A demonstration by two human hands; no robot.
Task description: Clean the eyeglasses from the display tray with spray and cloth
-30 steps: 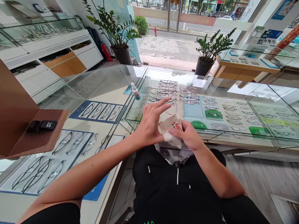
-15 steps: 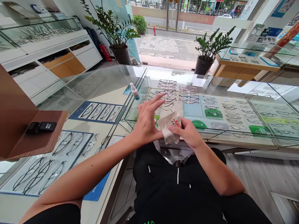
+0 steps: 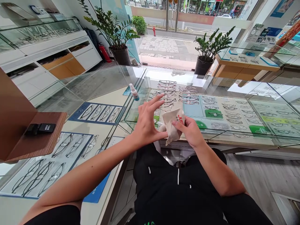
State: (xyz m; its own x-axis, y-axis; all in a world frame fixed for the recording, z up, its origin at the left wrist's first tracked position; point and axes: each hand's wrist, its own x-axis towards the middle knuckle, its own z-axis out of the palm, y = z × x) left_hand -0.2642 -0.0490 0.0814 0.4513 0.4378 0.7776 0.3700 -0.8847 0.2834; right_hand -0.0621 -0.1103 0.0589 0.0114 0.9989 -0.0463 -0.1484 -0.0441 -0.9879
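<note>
My right hand (image 3: 191,132) pinches a pale cleaning cloth (image 3: 172,123) with zigzag edges and red lettering, thumb on top. Its other fingers are partly hidden behind the cloth. To the left, my left hand (image 3: 148,123) is held with fingers spread and thumb stretched toward the cloth's lower left edge. Whether anything thin and clear sits between that thumb and the fingers, I cannot make out. Both hands are above the near edge of the glass display case (image 3: 225,137). A small white spray bottle (image 3: 134,92) with blue liquid stands upright on the glass beyond my left hand.
Rows of eyeglasses (image 3: 188,95) lie inside the case. More glasses (image 3: 62,145) rest on trays under the left counter's glass. A brown stand (image 3: 47,142) holding a small black device (image 3: 47,128) is at far left. Potted plants (image 3: 202,65) stand by the window.
The cloth and my right hand have shifted slightly right, and the cloth's folds have changed shape. My left hand stays spread in nearly the same place.
</note>
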